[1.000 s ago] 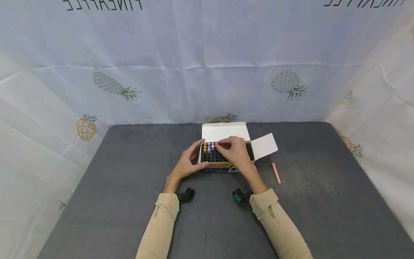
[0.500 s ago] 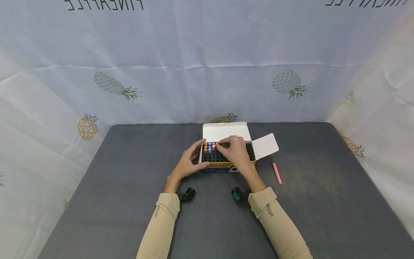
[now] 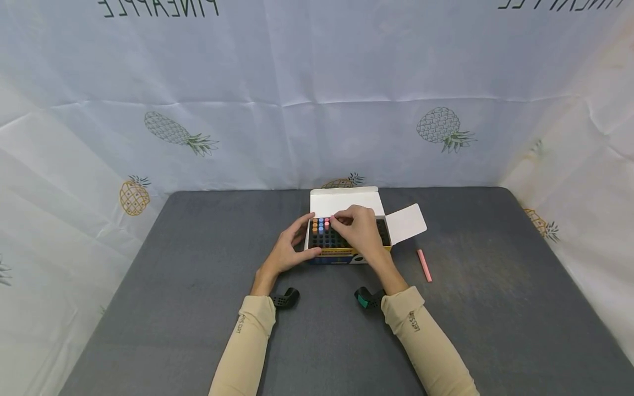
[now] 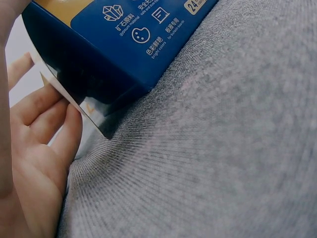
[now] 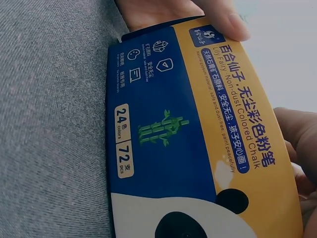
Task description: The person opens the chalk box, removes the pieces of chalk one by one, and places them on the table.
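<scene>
A colored chalk box [image 3: 342, 255], blue and yellow with printed lettering, stands with its lid up near the back of the table. Several orange, blue and pink chalks [image 3: 321, 226] stand in the left holes of its black insert. My left hand [image 3: 283, 252] steadies the box at its left end, thumb on the front edge, fingers along the side flap in the left wrist view. Above the insert, my right hand [image 3: 362, 231] pinches a pink chalk [image 3: 332, 218] between thumb and index finger; its lower end is hidden. In the right wrist view the box front [image 5: 163, 129] hides most of that hand.
A loose pink chalk [image 3: 424, 265] lies on the grey table [image 3: 475, 308] right of the box. The white lid [image 3: 346, 202] stands up at the back, and a side flap [image 3: 406, 223] sticks out to the right. Pineapple-print cloth [image 3: 317, 137] hangs behind the table.
My right hand has lifted slightly, and the pink chalk in its fingers sits a little higher at the back row. The left hand and the box stay where they were.
</scene>
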The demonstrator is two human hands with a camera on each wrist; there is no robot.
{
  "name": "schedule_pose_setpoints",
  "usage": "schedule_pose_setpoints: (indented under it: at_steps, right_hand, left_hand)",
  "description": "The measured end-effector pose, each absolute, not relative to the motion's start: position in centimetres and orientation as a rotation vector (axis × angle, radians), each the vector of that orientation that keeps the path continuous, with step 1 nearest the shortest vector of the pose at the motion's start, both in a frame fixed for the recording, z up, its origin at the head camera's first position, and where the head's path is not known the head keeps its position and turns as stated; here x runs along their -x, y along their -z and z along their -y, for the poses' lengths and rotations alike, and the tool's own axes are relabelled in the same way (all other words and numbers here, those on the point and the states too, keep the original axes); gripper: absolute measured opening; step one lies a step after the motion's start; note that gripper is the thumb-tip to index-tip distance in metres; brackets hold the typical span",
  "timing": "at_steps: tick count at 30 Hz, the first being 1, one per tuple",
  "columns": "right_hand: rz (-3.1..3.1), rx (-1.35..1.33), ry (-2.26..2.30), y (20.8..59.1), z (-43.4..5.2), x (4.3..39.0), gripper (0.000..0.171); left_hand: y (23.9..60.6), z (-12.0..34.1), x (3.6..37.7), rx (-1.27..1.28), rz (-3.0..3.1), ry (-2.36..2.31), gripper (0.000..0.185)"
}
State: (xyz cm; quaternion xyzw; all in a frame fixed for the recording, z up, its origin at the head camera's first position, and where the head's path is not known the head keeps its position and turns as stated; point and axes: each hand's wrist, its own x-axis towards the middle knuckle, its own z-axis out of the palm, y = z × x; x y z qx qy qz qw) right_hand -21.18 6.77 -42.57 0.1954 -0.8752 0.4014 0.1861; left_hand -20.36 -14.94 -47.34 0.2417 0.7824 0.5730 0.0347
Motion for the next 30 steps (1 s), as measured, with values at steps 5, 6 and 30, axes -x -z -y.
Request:
schedule_pose_setpoints:
  at_steps: [5, 6, 30]
  right_hand:
    - [2.427, -0.525, -1.192, 42.5, -6.8, 21.4, 0.012]
    - [2.42, -0.513, -1.206, 42.4, -6.7, 21.5, 0.012]
    - [2.379, -0.456, -1.358, 41.5, -7.2, 21.6, 0.017]
  left_hand:
    - [49.2, 15.1, 21.3, -0.749, -2.417, -1.772, 0.085]
    - [49.4, 15.2, 21.4, -0.753, -2.417, -1.776, 0.085]
    - [49.0, 15.2, 21.1, -0.76, -2.398, -1.775, 0.085]
